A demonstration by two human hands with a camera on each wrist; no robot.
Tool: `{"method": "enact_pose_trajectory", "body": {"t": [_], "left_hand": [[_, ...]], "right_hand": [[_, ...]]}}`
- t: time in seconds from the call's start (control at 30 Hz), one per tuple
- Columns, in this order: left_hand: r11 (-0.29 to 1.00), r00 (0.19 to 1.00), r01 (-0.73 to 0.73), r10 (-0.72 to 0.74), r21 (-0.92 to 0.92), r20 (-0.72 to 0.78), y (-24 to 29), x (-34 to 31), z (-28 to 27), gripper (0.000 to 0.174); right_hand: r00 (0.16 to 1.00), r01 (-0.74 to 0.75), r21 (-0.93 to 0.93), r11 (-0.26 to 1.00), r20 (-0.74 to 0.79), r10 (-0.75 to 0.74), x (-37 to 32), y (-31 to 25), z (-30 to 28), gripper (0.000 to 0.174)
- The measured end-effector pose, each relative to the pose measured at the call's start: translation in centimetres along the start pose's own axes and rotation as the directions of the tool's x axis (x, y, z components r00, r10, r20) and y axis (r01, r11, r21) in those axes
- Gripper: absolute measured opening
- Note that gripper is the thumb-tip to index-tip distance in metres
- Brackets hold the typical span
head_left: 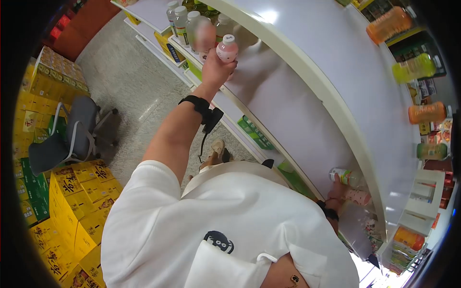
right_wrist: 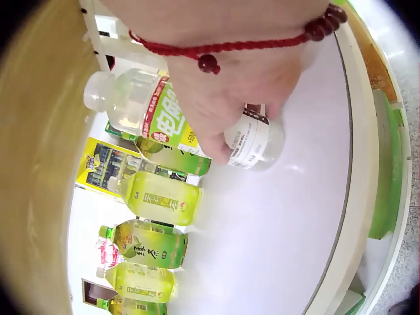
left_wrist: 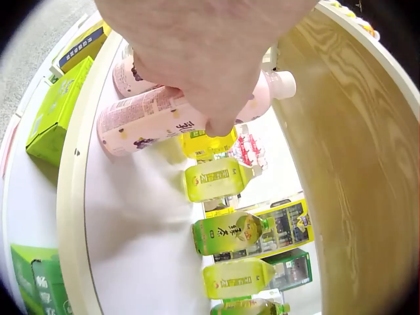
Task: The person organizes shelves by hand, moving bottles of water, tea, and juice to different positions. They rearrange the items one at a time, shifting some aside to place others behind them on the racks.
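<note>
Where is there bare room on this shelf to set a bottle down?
The shelf is bare between the pink bottle in the left hand and the clear bottle in the right hand, from the front edge back to the row of green bottles. It is crowded along that row and beyond the left hand, where white-capped bottles stand close together.

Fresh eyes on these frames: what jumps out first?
Probably the left hand gripping a pink bottle at the white shelf, upper middle of the head view. Then the stacked yellow cartons down that view's left side. In the right wrist view, the red cord bracelet stands out above the right hand, which grips a clear bottle.
</note>
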State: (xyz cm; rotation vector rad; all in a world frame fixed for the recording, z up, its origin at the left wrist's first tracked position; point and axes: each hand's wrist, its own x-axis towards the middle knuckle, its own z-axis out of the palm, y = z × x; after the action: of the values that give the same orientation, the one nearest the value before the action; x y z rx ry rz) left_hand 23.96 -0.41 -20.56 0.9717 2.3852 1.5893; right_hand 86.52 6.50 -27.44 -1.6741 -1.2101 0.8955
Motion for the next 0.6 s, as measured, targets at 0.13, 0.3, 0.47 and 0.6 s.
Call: {"method": "enact_pose_trajectory", "body": {"t": [0.13,0.3,0.47,0.6], "left_hand": [[0.997,1.0,-0.009,0.009,-0.074,0.003,-0.7,1.6,-0.5,0.057],[0.997,1.0,-0.019,0.02,-0.077,0.008,-1.7,2.5,-0.4,0.057],[0.991,0.994,-0.062,0.051,-0.116,-0.101,-3.3,1.9,0.6,0.061],[0.998,0.998,-0.046,0.044,-0.039,-0.045,-4.7,1.4,0.6,0.062]], "right_hand": [[1.0,0.003,-0.362,0.932,-0.017,-0.009,0.1,-0.3,2.1,0.066],[0.994,-0.047,-0.277,0.96,0.08,0.072,-1.7,-3.3,7.0,0.069],[0.972,0.018,0.004,1.0,0.234,-0.018,-3.8,-6.9,12.6,0.068],[0.936,0.076,0.031,0.997,0.342,-0.082,-3.4,-8.0,16.9,0.064]]}}
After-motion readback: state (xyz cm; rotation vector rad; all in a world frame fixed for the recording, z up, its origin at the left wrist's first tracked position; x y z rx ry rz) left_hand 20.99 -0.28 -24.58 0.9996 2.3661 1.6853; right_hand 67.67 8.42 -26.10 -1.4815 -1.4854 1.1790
